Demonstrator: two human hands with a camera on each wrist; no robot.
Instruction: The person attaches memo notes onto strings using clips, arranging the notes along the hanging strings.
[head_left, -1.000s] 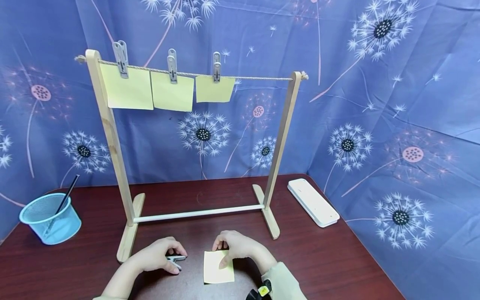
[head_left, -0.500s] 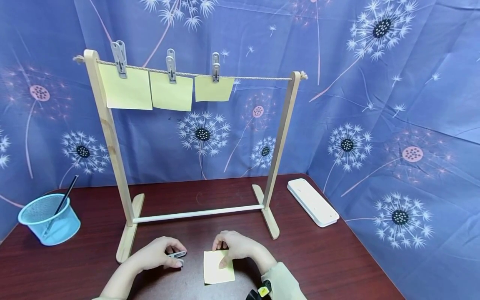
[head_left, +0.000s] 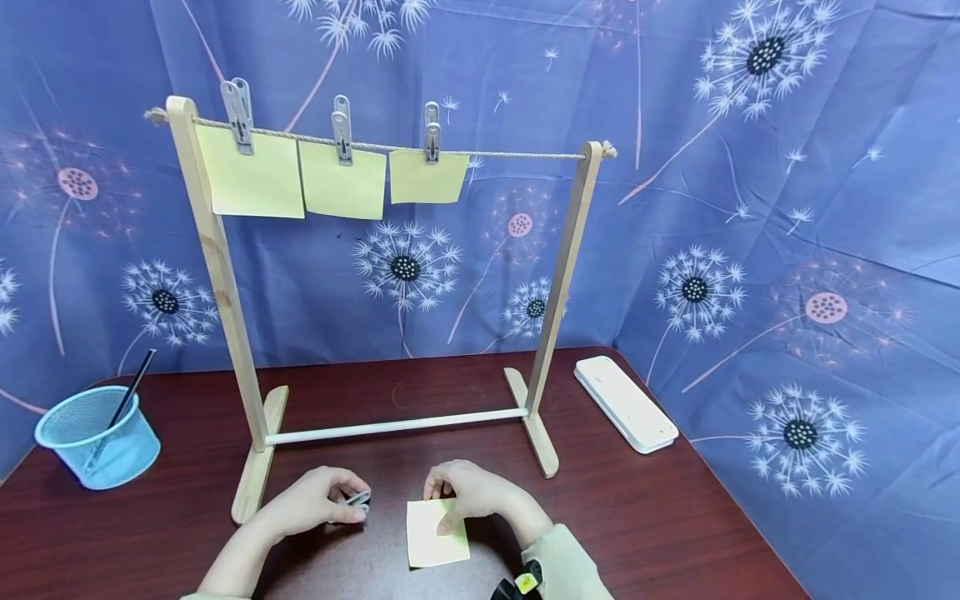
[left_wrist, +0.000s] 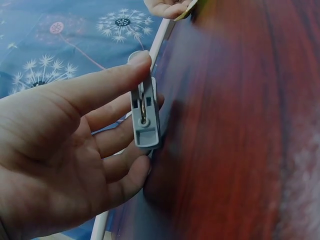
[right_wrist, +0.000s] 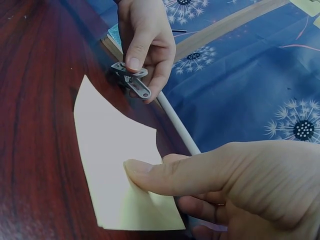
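A grey clothespin (left_wrist: 145, 120) is pinched between the thumb and fingers of my left hand (head_left: 315, 502), low over the table. In the right wrist view its handles (right_wrist: 139, 90) look spread apart under the thumb. My right hand (head_left: 474, 493) holds a yellow sticky note (head_left: 435, 540) by its edge, thumb on top and fingers underneath; the note (right_wrist: 112, 145) bends slightly. Behind both hands stands a wooden rack whose rope (head_left: 517, 156) carries several things: yellow notes, the leftmost note (head_left: 251, 177) among them, each clipped by a grey clothespin (head_left: 342, 133).
On the left stands a blue mesh pen cup (head_left: 101, 442) with a black pen (head_left: 135, 387) in it. A white case (head_left: 627, 406) lies at the right. The rack's white crossbar (head_left: 397, 427) runs low behind the hands. A blue patterned curtain (head_left: 480, 250) closes off the back.
The left hand has turned the clothespin within its fingers and raised it slightly. The right hand and its sticky note have stayed nearly still.
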